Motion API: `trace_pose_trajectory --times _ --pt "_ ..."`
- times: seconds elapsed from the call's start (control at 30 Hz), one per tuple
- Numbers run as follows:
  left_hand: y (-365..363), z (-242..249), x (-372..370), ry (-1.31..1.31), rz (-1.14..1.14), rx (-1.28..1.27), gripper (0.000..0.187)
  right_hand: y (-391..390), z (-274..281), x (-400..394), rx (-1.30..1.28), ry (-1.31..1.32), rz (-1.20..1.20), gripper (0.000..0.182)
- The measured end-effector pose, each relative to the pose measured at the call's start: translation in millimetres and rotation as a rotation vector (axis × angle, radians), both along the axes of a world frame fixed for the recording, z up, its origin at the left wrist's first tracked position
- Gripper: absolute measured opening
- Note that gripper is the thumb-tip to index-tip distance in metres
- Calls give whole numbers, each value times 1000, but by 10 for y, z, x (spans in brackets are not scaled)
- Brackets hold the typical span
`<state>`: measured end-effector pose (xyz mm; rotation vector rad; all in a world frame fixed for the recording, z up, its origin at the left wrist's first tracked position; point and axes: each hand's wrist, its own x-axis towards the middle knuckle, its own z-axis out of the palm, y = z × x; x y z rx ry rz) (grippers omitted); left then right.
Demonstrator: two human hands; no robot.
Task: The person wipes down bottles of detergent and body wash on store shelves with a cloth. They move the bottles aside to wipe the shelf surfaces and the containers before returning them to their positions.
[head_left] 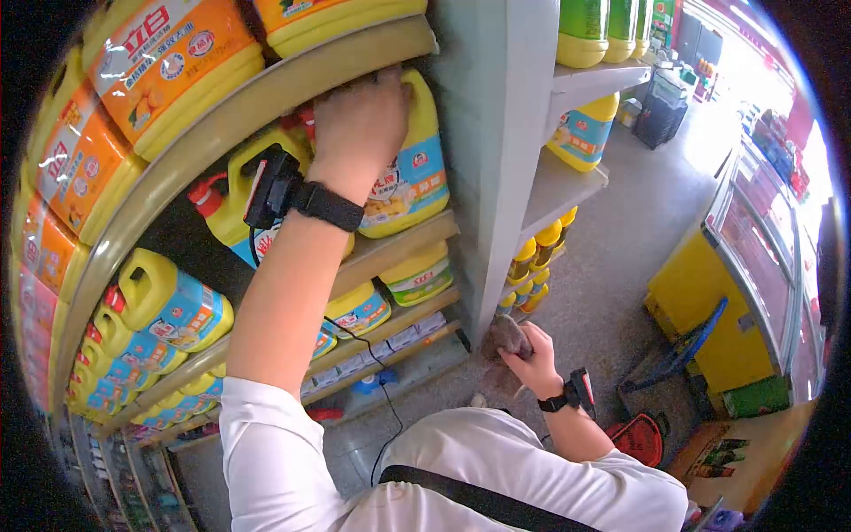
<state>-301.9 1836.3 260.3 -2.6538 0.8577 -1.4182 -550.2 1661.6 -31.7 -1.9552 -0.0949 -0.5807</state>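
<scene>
My left hand (363,120) reaches into the shelf just under the upper shelf edge, over the top of a yellow jug (412,164) with a blue label. Its fingertips are hidden behind the hand and the shelf edge, so its grip cannot be made out. Another yellow jug (253,191) with a red cap stands to the left, partly behind my wrist. Low beside the white shelf post, my right hand (534,359) is closed around a grey-brown cloth (508,341).
Orange-labelled jugs (160,66) fill the upper shelf (292,75). More yellow jugs (177,306) stand lower left. A white post (483,168) rises between the shelf units. At right are a yellow freezer case (718,310) and a red basket (640,441). A black cable hangs near my left arm.
</scene>
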Motion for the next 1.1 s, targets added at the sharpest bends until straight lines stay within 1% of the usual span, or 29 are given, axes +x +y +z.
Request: trace_pose_trajectory --times 0.1,0.17,0.23,0.3,0.33,0.37,0.4,0.47,0.5,0.53,0.6,0.63,0.7,0.73,0.8,0.83,0.9,0.93,0.97,1.0,1.07,1.1 --pt "25 -33 -252 -56 -51 -57 35 58 -15 30 -8 30 41 29" --pt "212 -76 -646 -102 -299 -92 33 87 -73 34 -10 35 79 29" --pt "562 -302 -989 -149 -401 -124 39 124 -23 23 2 31 84 28" --pt "1091 -731 -1205 -199 -263 -321 47 138 -56 22 29 23 77 27" --pt "1308 -986 -1199 -260 -159 -485 55 96 -113 17 7 27 69 27" --pt "1480 -1058 -1176 -260 -57 -504 59 105 -151 13 -17 31 58 27" --pt "1572 -1183 -1067 -259 -59 -497 59 157 -139 13 -10 33 57 27" --pt "1725 -1447 -827 301 -502 -1249 77 188 -64 34 3 113 21 27" --pt "1876 -1439 -779 547 -386 -1063 86 192 -124 71 -3 103 50 28" --pt "1897 -1467 -750 528 -374 -1082 86 199 -125 109 -20 98 72 28" --pt "1839 -1464 -749 580 -218 -1000 85 282 -96 181 -88 60 131 28" --pt "1816 -1441 -759 564 -202 -1012 85 353 -77 213 -95 55 153 28" --pt "1733 -1368 -805 426 -205 -906 86 500 -35 256 -47 24 184 29" --pt "1699 -1306 -856 447 -156 -909 86 549 -1 271 -57 19 195 29" --pt "1719 -1299 -844 472 -181 -908 86 637 46 254 -132 41 260 28" --pt "1719 -1292 -848 459 -156 -916 86 655 -5 249 -142 92 299 27" --pt "1699 -1276 -846 433 -158 -848 86 734 4 241 -154 81 354 27" --pt "1700 -1343 -799 403 -158 -833 86 768 9 231 -166 73 365 28" --pt "1659 -1301 -821 433 -122 -833 87 800 -7 229 -162 59 353 28" --pt "1624 -1320 -800 406 -182 -846 88 810 -18 212 -158 52 381 28" --pt "1580 -1306 -789 529 -157 -912 89 813 -51 181 -160 79 310 30" --pt "1571 -1320 -790 477 -166 -892 89 754 -96 176 -198 102 307 30"
